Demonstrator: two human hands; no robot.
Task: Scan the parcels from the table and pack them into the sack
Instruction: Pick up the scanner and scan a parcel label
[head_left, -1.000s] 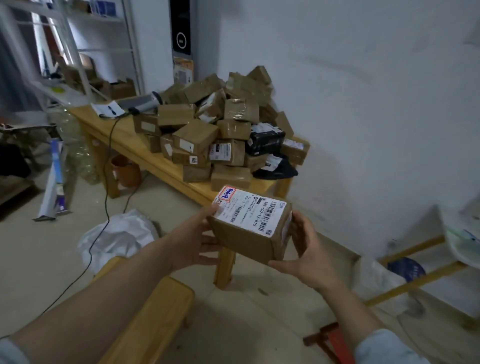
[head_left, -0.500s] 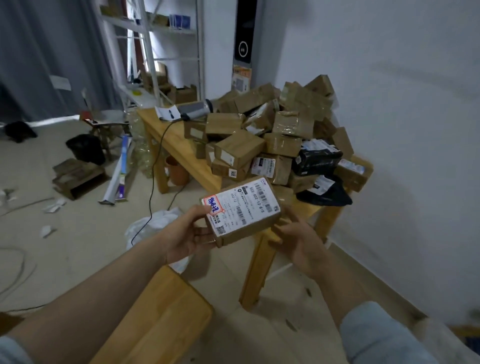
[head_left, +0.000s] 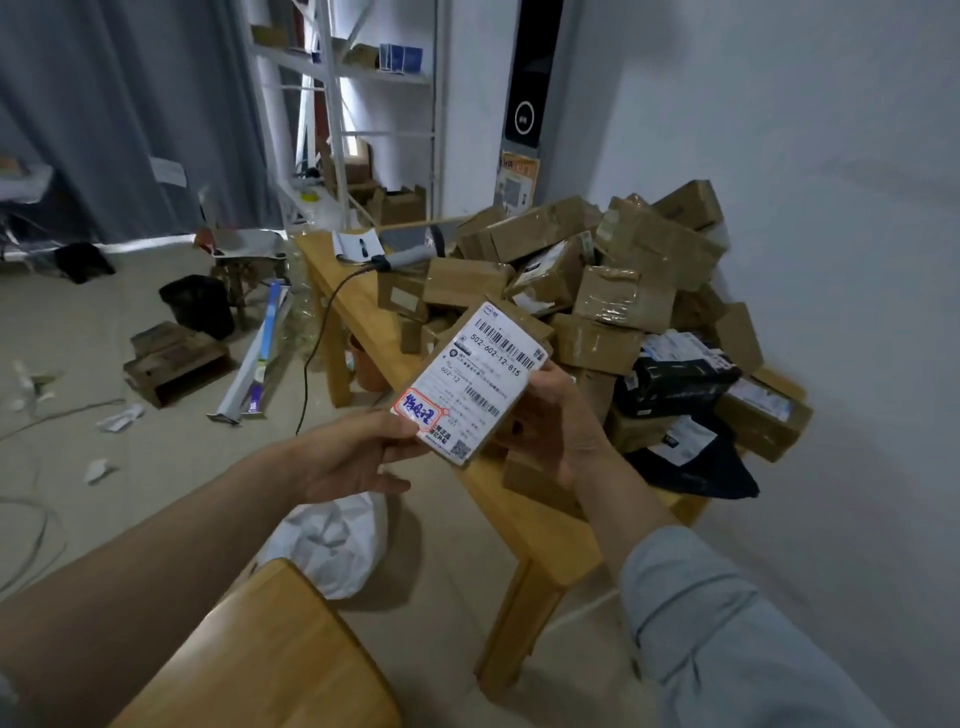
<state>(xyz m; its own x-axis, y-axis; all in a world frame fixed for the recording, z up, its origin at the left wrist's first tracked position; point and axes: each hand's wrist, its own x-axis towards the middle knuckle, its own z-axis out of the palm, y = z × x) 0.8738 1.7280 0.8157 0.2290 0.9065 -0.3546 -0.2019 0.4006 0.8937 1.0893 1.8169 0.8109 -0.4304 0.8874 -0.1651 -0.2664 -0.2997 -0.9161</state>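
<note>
Taking the wooden table (head_left: 545, 530) as the marker, a crumpled white bag (head_left: 332, 545) lies on the floor just off its near left side; I cannot tell whether that is the sack. The left hand (head_left: 353, 457) is raised in front of the table's near left edge, forearm reaching in from the lower left. Its thumb is laid on the label's bottom corner beside a red-bordered sticker and its fingers are tucked under, so it is grasping the parcel (head_left: 478, 384). At the far left end of the tabletop rests the scanner (head_left: 410, 249), its cable (head_left: 322, 332) drooping over the table's left edge to the floor. It probably lies there to be within reach. The parcel hangs in the air over the table's near edge, touching no surface, label side tipped up toward the camera. That looks like a way of keeping the barcodes readable for scanning. The right hand (head_left: 556, 421), its sleeve coming up from the lower right, wraps its curled fingers round the parcel's right side and steadies it, clasping too. Behind it, the pile of parcels (head_left: 623, 291) is heaped on the table's right half against the wall, waiting unsorted.
</note>
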